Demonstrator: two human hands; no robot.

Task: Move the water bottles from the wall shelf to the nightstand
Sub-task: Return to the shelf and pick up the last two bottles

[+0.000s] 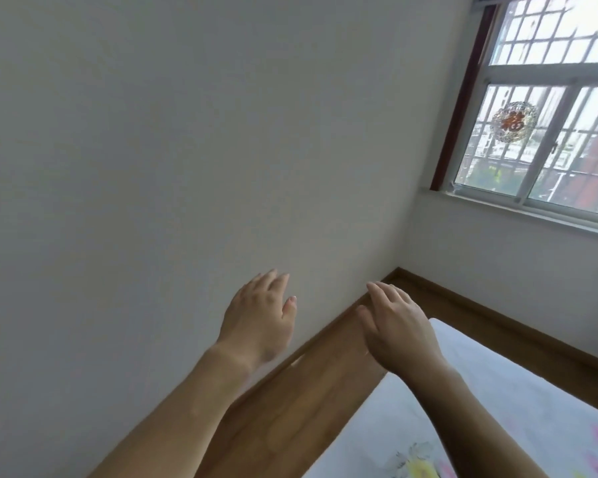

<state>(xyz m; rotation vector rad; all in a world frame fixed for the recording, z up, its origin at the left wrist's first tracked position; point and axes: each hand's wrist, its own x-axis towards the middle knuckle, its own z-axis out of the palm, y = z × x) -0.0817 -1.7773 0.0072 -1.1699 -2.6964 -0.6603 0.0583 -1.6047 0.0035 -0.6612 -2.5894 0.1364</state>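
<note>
No water bottle, wall shelf or nightstand is in view. My left hand (pixel 259 313) is stretched forward in front of the bare white wall (pixel 187 150), fingers straight and loose, holding nothing. My right hand (pixel 396 326) is raised beside it, a little to the right, above the wooden bed frame (pixel 290 401), fingers also straight and empty. The two hands are apart and touch nothing.
A bed with a white flowered sheet (pixel 497 408) fills the lower right, framed by brown wood along the wall. A barred window (pixel 549 132) with a round red ornament on the glass is at the upper right.
</note>
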